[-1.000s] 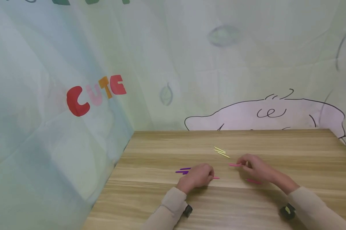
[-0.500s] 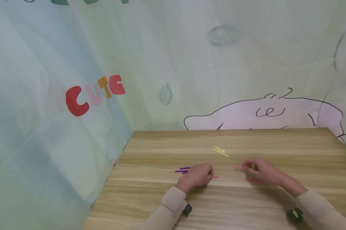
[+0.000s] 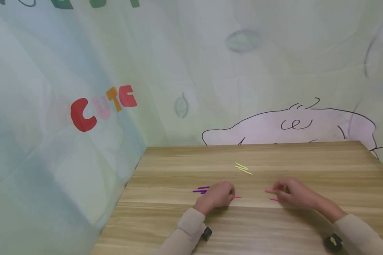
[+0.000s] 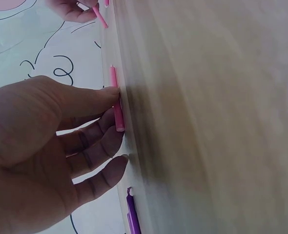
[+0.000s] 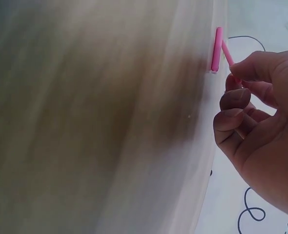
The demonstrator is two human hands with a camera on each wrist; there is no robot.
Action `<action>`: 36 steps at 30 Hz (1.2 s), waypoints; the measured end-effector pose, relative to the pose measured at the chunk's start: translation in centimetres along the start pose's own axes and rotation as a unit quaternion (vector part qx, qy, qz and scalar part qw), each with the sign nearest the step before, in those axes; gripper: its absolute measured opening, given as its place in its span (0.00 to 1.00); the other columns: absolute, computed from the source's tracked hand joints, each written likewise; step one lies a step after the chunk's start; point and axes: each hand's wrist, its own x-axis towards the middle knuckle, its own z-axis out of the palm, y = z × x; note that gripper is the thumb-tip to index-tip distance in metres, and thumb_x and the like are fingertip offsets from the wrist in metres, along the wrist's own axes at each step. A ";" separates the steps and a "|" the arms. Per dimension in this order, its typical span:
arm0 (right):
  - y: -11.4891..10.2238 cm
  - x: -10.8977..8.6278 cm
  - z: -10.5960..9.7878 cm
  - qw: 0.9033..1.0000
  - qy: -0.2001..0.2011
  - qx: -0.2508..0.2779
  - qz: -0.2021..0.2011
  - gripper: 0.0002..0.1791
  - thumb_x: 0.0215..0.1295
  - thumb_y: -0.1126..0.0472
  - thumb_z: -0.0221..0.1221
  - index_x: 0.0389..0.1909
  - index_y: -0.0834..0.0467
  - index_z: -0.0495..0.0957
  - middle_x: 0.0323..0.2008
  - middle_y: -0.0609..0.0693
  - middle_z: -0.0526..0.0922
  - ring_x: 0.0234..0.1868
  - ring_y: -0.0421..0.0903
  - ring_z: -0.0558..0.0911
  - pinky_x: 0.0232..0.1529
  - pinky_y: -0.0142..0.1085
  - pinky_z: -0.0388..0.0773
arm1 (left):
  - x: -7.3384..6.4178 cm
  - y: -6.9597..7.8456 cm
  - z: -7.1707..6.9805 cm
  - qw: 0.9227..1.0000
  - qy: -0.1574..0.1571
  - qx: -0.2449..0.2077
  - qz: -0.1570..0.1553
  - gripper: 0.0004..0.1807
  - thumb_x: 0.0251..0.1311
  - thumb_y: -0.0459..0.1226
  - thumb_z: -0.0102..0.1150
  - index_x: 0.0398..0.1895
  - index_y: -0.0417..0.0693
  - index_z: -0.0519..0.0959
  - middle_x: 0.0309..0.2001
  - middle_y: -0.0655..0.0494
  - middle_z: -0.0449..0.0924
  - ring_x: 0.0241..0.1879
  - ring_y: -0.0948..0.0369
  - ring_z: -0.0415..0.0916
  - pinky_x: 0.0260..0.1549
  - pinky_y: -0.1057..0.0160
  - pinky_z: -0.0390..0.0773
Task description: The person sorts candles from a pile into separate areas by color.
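Near the middle of the table, my left hand [image 3: 215,195] pinches a thin pink candle [image 4: 118,117] between thumb and fingers, low at the wooden surface. In the left wrist view a wick shows at its far end. Over to the right, my right hand [image 3: 296,193] holds a second pink candle [image 5: 228,54] by one end, between thumb and forefinger. Another pink candle [image 3: 275,199] lies on the table just in front of that hand, close to the held one. Several purple candles [image 3: 199,191] lie beside my left hand, partly hidden behind it.
Several pale yellow candles [image 3: 243,169] lie together farther back on the wooden table [image 3: 178,159]. A printed cloth backdrop [image 3: 166,71] hangs behind and left of the table. Each sleeve has a small dark device near the wrist.
My right hand has moved right and toward me with its pink candle, coming closer to the pink candle on the table. My left hand has stayed nearly still.
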 end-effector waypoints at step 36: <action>0.2 -1.0 -0.8 0.995 0.001 -0.089 -0.034 0.08 0.51 0.68 0.61 0.32 0.56 0.77 0.31 0.41 0.77 0.35 0.40 0.76 0.38 0.39 0.74 | -0.1 -0.2 0.2 1.000 0.009 -0.003 0.003 0.06 0.52 0.35 0.57 0.21 0.55 0.75 0.22 0.67 0.70 0.23 0.68 0.67 0.24 0.71 0.68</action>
